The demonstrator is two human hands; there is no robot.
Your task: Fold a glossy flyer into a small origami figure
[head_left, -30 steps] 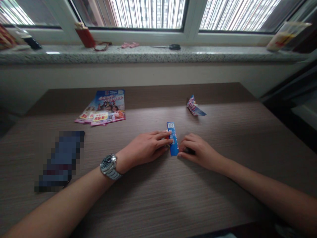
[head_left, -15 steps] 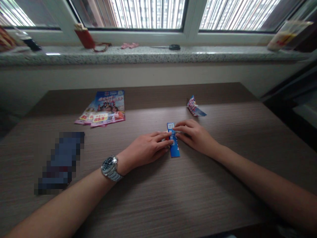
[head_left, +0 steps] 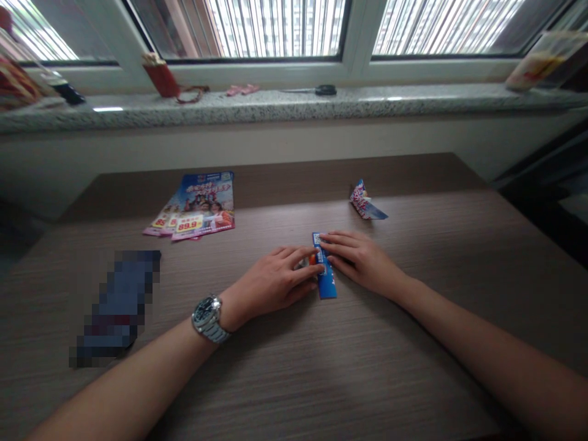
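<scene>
A narrow folded strip of blue printed flyer (head_left: 327, 285) lies on the table between my hands, its long side running away from me. My left hand (head_left: 275, 278), with a metal watch (head_left: 207, 311) on the wrist, rests its outstretched fingertips on the strip's left side and middle. A bit of orange and white print shows under those fingers. From the right, my right hand (head_left: 362, 257) lays its extended fingers on the strip's far end, partly covering the QR code. Both hands are open and pressing down from above. Their thumbs are mostly hidden.
Several flyers (head_left: 206, 205) lie fanned at the back left. A folded paper piece (head_left: 365, 202) stands at the back right. A pixelated dark object (head_left: 117, 306) is at left. Scissors (head_left: 321, 90) and a red container (head_left: 162, 78) sit on the stone windowsill (head_left: 257, 109).
My right hand's fingers have slid toward the strip's far end and now cover part of the QR code. My left hand stays on the strip. The view has shifted slightly.
</scene>
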